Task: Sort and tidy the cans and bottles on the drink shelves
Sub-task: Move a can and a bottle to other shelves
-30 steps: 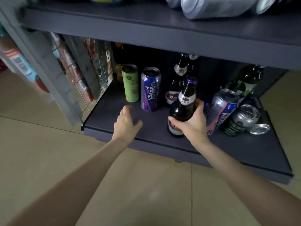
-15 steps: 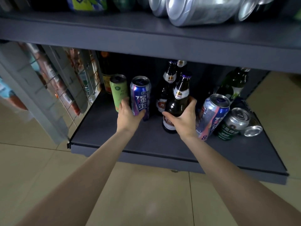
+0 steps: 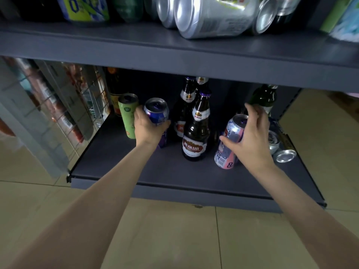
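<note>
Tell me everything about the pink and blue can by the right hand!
The pink and blue can is a tall metal drink can with a silver pull-tab top and a barcode and an "8" near its bottom. It leans tilted on the dark lower shelf, right of the brown beer bottle. The right hand reaches over it, thumb against its side, fingers spread above its top.

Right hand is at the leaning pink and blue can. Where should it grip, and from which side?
Grip the pink and blue can round its upper body, just under the rim, coming from the front right, where the right hand is. It leans left toward the front brown bottle, so pulling the top rightward should stand it up.
</note>
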Demonstrator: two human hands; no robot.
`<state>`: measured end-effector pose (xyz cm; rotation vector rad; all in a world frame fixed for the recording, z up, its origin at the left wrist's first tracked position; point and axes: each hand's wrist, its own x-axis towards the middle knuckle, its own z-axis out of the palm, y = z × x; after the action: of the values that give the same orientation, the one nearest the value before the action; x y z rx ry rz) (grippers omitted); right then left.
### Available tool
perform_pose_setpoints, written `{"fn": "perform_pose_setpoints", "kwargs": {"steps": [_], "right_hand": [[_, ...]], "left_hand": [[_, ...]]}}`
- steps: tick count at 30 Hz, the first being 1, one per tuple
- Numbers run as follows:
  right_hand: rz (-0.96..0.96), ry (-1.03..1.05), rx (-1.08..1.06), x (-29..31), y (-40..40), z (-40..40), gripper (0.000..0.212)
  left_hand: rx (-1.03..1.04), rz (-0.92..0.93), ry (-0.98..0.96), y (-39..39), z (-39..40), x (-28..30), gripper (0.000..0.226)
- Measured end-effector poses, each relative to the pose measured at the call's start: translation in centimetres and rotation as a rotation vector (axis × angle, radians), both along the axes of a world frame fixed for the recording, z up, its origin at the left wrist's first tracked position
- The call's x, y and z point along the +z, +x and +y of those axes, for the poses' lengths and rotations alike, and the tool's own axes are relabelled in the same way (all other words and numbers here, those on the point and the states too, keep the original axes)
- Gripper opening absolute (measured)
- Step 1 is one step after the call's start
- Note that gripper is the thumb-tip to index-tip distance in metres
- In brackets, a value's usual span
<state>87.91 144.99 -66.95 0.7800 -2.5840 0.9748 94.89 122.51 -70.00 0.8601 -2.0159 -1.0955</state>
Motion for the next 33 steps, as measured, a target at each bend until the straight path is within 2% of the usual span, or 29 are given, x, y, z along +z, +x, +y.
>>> {"fn": "perform_pose_setpoints", "kwargs": {"steps": [3,5,8,12,16,19,24,28,30,33], "right_hand": [[-0.186,0.042,-0.032,-0.2,-0.8,0.0,0.088],[-0.175,0.012,-0.029,-0.2,-0.3,0.4,0.081],[-0.104,0.049,0.084,0.0,1.5,0.8,0.084],[-0.153,0.182,0.257,3.3,4.9,0.7,0.086],[-0.284,0.335,0.454,10.7,8.5,0.1,0.080],[-0.320,0.437,0.661,18.6,10.8,-0.7,0.076],[-0.343,0.510,0.954,36.4,14.1,-2.1,0.076],[-0.364,0.462,1.035,52.5,16.2,-1.8,0.084],[-0.359,0.397,1.028,60.1,16.4,-1.7,0.089],[-0.306,0.323,0.977,70.8,16.2,-0.9,0.096]], "left_hand": [[-0.079,0.023,-0.116,2.5,1.2,-0.2,0.070],[-0.115,0.021,-0.123,4.4,2.2,-0.4,0.071],[-0.171,0.015,-0.098,7.0,3.1,0.0,0.073],[-0.294,-0.156,-0.041,10.4,3.4,3.6,0.067],[-0.383,-0.353,0.078,15.0,3.2,10.9,0.067],[-0.396,-0.471,0.147,18.8,2.9,19.0,0.067],[-0.366,-0.560,0.259,24.4,1.4,36.3,0.093],[-0.394,-0.601,0.286,26.9,1.0,52.8,0.080],[-0.411,-0.614,0.242,27.2,1.2,60.6,0.084],[-0.463,-0.571,0.139,26.5,2.0,71.2,0.078]]}}
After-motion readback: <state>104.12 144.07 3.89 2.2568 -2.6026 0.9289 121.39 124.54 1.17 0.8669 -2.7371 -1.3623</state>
